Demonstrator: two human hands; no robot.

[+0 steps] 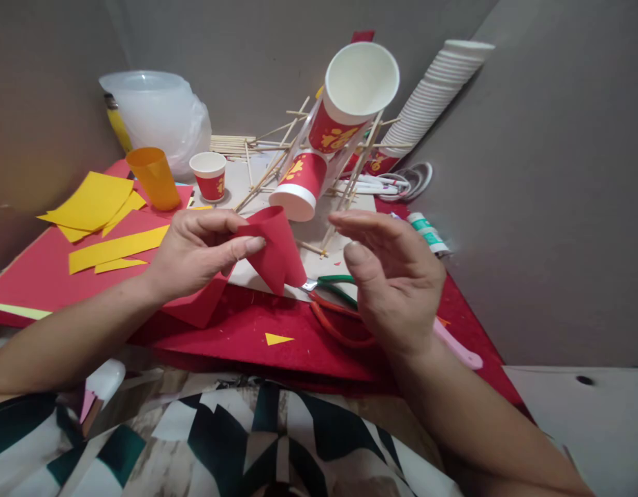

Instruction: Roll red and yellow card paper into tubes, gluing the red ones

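Red paper [277, 247] in the left hand [197, 252] overlaps the scissors [331, 306] (tips unseen).

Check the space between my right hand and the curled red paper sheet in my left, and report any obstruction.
Nothing visible blocks the gap between the right hand and the curled red paper sheet, pinched in the left hand. The metal scissors with green and red handles appear to lie beneath, outside that path.
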